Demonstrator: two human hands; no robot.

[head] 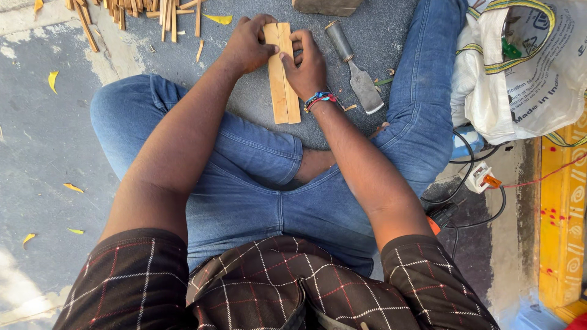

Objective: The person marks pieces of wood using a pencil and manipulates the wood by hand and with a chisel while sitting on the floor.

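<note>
Left hand (247,46) is curled over the top of two pale wooden strips (282,73), fingers wrapped round their left edge, and the right hand (306,64) pinches them from the other side, thumb pressed on the face. The strips lie side by side, flush and touching, on the grey floor (36,140) between the person's crossed legs in blue jeans (244,183). By the look of it they are aligned but nothing joins them yet, so most of the work seems ahead. A chisel (354,76) with a metal handle lies just right of the right hand, untouched. A heap of cut wood sticks (140,12) sits at the top left, well apart. Room is tight: knees hem in both sides, and a white sack (520,73) and black cables (471,177) crowd the right. Open floor lies only to the left.
</note>
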